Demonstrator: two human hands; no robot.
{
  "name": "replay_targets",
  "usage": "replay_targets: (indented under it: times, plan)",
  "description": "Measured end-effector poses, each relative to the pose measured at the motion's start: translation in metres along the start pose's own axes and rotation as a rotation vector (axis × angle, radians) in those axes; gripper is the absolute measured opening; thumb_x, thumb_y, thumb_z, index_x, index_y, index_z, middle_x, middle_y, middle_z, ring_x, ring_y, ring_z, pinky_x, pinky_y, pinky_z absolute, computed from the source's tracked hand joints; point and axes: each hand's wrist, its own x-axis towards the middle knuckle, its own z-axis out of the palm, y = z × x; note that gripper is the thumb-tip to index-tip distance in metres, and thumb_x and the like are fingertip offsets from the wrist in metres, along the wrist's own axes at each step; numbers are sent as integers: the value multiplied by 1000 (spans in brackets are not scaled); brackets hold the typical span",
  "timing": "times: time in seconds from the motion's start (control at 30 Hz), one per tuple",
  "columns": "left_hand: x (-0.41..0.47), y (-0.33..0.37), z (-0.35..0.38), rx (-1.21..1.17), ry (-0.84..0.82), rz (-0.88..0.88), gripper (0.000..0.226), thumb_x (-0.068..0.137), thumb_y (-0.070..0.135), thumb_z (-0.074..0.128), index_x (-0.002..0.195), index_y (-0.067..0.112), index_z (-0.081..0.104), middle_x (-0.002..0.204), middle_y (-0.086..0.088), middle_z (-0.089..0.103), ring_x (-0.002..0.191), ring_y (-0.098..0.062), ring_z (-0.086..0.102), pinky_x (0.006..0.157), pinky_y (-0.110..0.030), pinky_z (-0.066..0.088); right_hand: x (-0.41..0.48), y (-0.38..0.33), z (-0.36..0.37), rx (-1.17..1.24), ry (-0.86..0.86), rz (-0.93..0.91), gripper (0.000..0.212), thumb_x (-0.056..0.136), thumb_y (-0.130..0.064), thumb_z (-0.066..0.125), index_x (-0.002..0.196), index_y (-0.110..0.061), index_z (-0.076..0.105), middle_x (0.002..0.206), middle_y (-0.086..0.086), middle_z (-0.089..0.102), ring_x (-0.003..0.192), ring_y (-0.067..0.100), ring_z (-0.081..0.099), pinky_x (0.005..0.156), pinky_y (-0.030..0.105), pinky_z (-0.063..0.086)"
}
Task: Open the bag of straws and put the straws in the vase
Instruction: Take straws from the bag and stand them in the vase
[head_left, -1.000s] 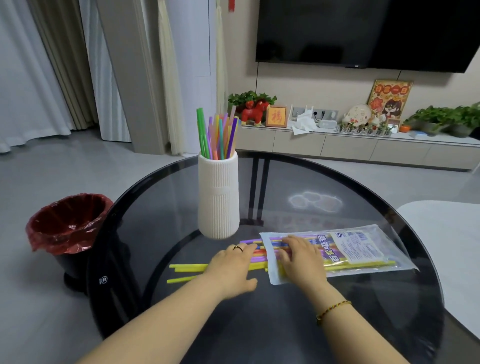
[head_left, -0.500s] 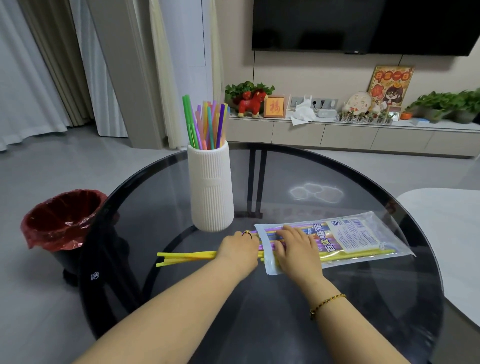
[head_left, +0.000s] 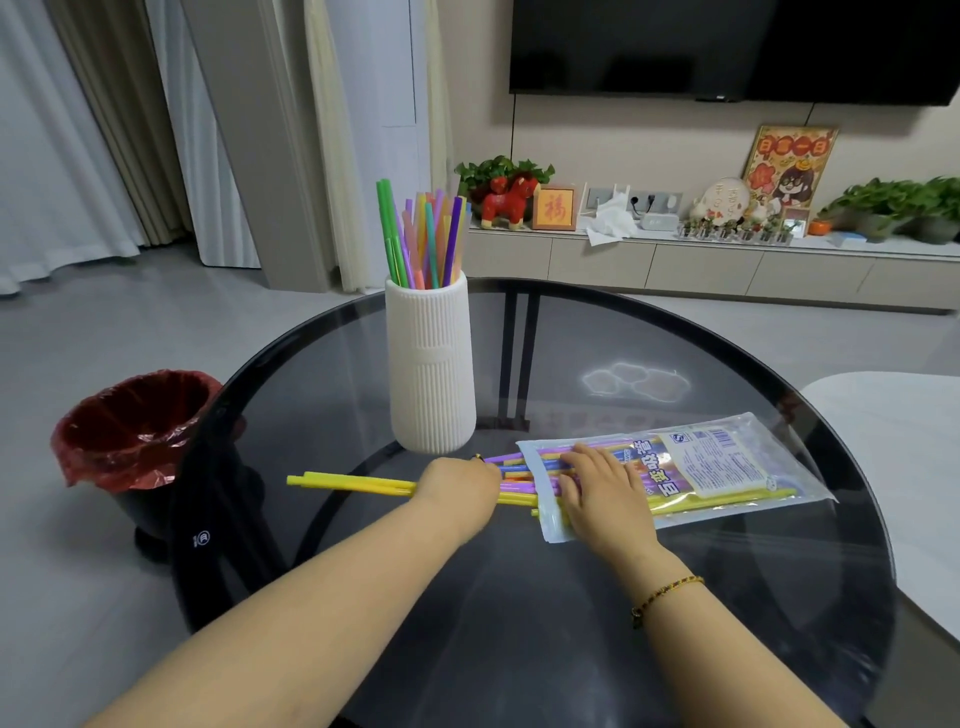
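Head view: the bag (head_left: 727, 467) lies flat on the right half of the glass table (head_left: 571, 649). Its open mouth faces left toward the table's middle and its sealed end points at the right edge. The right hand (head_left: 602, 493) rests on the bag just inside the mouth, fingers straight and spread, pressing it down. The left hand (head_left: 457, 486) sits just outside the mouth and looks curled round the loose straws (head_left: 353, 483). Its fingertips are hidden behind the knuckles, so the grip is a reading of the fist shape, not a clear sight.

The straws' long axis runs left to right, roughly parallel to the near edge. Yellow ends stick out past the left hand toward the left edge, while the other ends are inside the bag.

The vase (head_left: 431, 369) stands upright just beyond the left hand, toward the far edge, with a bunch of standing straws (head_left: 421, 239) already in it. The left hand is the nearer one, so it would likely draw the bundle leftward clear of the bag, then tip it from lying to upright. A lined bin (head_left: 135, 431) stands on the floor off the left edge.
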Motion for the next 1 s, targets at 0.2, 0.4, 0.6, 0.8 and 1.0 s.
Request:
replay_targets:
  times: [0.2,0.4,0.6,0.8,1.0]
  plan:
    - [-26,-46,7,103,21,-29,25,90,2,38,112,7,49,117,-9,60,106,-28,60,81,-35,47,2,0,0,-6,-11,13,34,96,-27,32,127,-18,42,146,1,35,135,19,27,114,40,13]
    - [-61,-99,6,175,28,-129,26,89,2,37,112,9,47,115,-6,60,103,-28,62,60,-29,40,3,0,-2,-10,-18,-1,33,95,-25,33,125,-16,45,144,2,38,133,21,30,111,38,16]
    - [-98,-139,-11,242,66,-165,27,88,2,35,111,10,46,113,-6,59,103,-27,61,53,-28,33,8,-2,-9,-70,-118,21,36,95,-25,33,129,-17,42,148,3,32,136,23,25,113,42,13]
    - [-131,-174,-32,370,94,-189,25,91,5,33,113,12,43,116,-4,57,106,-24,59,72,-31,42,0,-29,-26,36,55,-32,45,94,-28,38,137,-14,31,152,8,22,141,24,14,115,39,7]
    - [-142,-178,-54,440,126,-133,21,92,7,33,109,13,43,111,-3,58,101,-24,60,67,-32,42,-28,-122,-46,426,-41,-314,73,80,-39,61,139,-18,25,146,5,33,134,19,27,109,34,23]
